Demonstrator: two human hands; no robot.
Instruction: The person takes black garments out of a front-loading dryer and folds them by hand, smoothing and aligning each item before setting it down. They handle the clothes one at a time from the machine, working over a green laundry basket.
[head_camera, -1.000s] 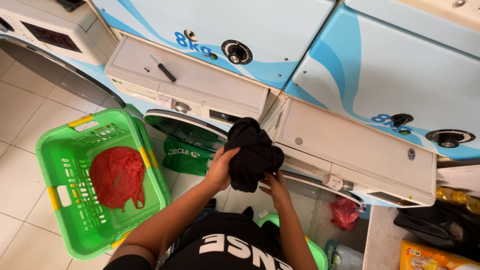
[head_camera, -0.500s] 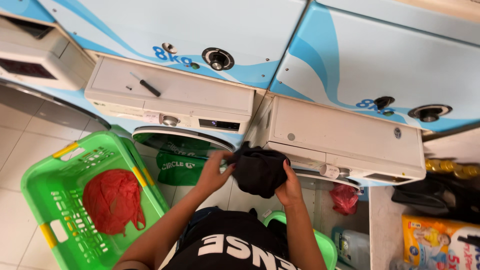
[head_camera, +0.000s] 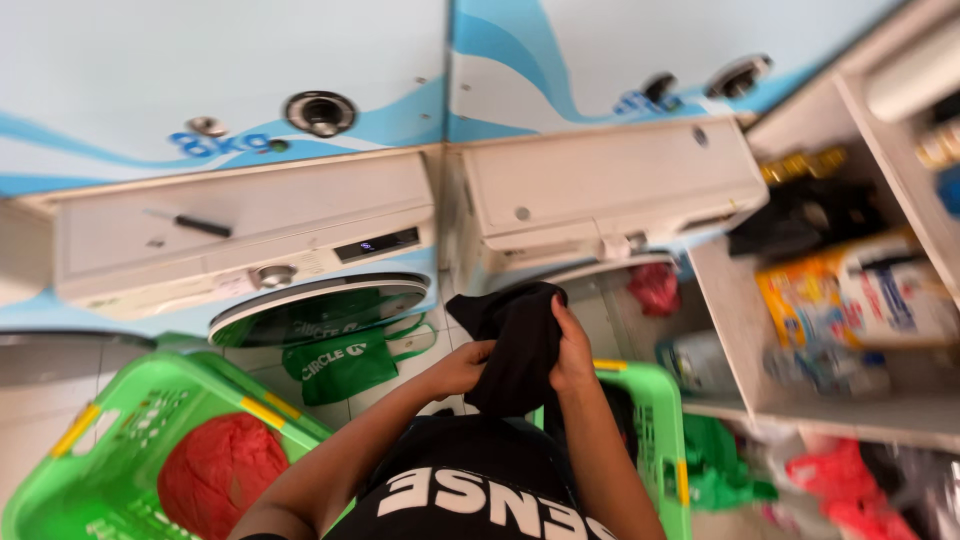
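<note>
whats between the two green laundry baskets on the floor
In the head view, the person's own body in a black shirt fills the gap between the left basket and the right basket, arms raised holding a black garment.

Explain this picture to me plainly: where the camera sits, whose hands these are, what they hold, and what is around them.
The camera is worn on a person's head and looks down, so you see their own arms and black shirt at the bottom. Both hands grip one black garment: the left hand from the left side, the right hand with its fingers curled over the cloth. In front stand two white front-loading washing machines. On the tiled floor at lower left is a green laundry basket holding a red bundle. A second green basket sits under the right arm. A green tote bag lies by the left machine.
</note>
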